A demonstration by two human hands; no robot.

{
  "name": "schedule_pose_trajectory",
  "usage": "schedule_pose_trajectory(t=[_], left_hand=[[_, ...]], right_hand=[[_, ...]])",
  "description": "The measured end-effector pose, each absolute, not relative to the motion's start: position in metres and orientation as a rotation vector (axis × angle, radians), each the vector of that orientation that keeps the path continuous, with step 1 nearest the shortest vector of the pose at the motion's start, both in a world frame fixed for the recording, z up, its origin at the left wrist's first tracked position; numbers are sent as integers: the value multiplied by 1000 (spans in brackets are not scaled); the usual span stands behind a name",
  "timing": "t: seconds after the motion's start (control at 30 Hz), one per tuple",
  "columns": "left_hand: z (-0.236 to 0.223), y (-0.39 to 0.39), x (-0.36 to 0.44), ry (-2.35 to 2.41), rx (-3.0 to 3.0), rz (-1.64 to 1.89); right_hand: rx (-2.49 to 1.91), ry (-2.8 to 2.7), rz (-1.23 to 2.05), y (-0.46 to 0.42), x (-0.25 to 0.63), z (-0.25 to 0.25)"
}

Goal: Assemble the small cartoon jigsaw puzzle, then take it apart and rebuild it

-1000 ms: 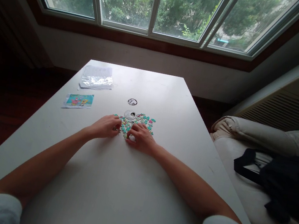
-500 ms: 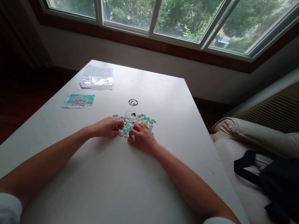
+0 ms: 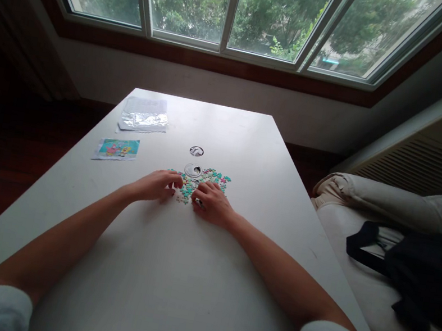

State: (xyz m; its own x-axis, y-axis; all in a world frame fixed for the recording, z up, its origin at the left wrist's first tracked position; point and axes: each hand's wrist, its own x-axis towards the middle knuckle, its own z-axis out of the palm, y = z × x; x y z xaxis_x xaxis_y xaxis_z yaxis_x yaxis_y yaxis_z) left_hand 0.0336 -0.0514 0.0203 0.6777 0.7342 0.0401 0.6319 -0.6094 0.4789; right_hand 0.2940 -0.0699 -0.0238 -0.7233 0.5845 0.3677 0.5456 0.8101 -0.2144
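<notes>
A small heap of teal, pink and white jigsaw pieces point(image 3: 211, 178) lies in the middle of the white table point(image 3: 168, 270). My left hand point(image 3: 156, 185) rests at the heap's left edge, fingers curled down onto the pieces. My right hand point(image 3: 212, 204) sits at the near right edge, fingers bent over a few pieces. What either hand pinches is too small to name. A round metal lid point(image 3: 193, 170) lies at the heap's far side, and a second round disc point(image 3: 196, 151) lies just beyond it.
A colourful picture card point(image 3: 117, 148) and a clear plastic bag on paper point(image 3: 144, 116) lie on the table's far left. A sofa with a black bag point(image 3: 419, 275) stands to the right. Windows run along the far wall.
Both hands have stayed at the heap; the fingers shifted slightly among the pieces, and the right hand drew a little nearer to me.
</notes>
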Motion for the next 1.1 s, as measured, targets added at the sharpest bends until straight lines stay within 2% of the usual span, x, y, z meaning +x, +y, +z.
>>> schedule_pose_trajectory(t=[0.13,0.4,0.8,1.1], left_hand=[[15,-52,37,1056,2491,344],[9,-50,35,1343,2614,385],[3,-49,41,1416,2754,432],[16,-42,25,1530,2541,444]], right_hand=[[-852,-2571,118,-69,293,-25],[-844,-2569,102,-69,293,-24],[-854,-2578,104,-69,293,-22],[-851,-2572,132,-70,294,-22]])
